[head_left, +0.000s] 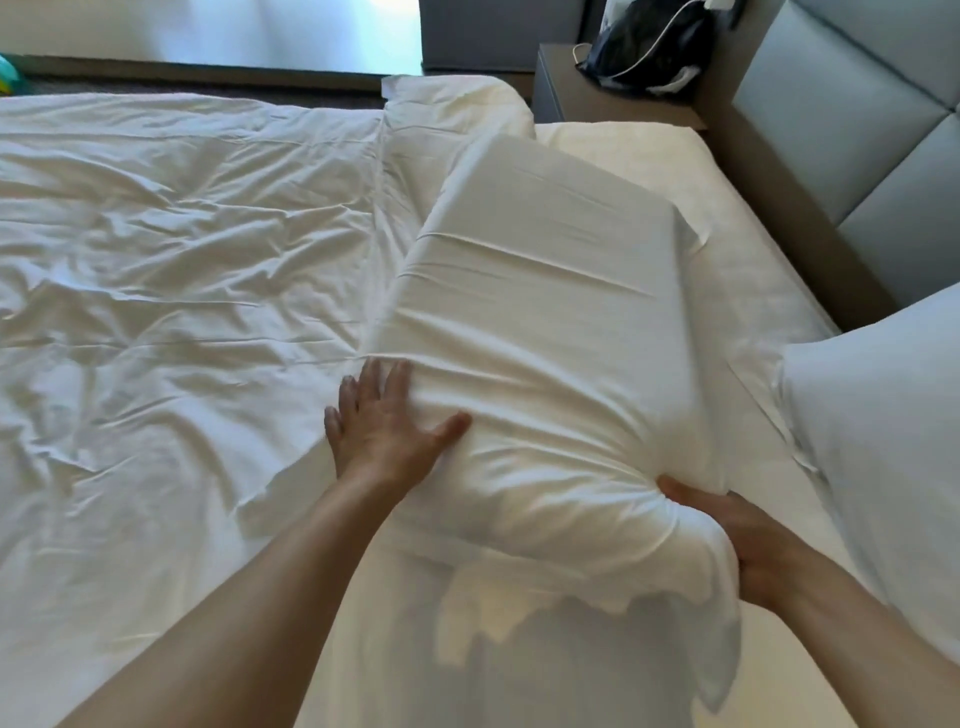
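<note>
Seen from the camera on the person's head, a wide bed fills the view from above. The long white pillow (545, 312) in a smooth cloth case lies slanted on this bed. Its far end points toward the grey padded headboard (857, 130) and its near end is close to the person. It rests partly on the bare cream sheet (649, 156) of the mattress. Its left edge touches the crumpled white duvet (156, 260), which covers the left part of the bed.

The left hand (384, 421) lies flat against the left side of the pillow, toward the near end. Its fingers are straight and a little spread, and the thumb stands apart and presses on the top of the case. This hand holds nothing. The right hand (748, 540) is at the near right corner of the pillow. Its fingers are curled round the cloth there, and the case is gathered into folds beside the thumb. The loose end of the case hangs down below this hand.

A plump second white pillow (883, 441) lies at the right edge, near the first one. A flat third white pillow (457, 109) lies beyond the far end. Behind it a brown nightstand (613, 96) carries a dark bag (649, 47).
</note>
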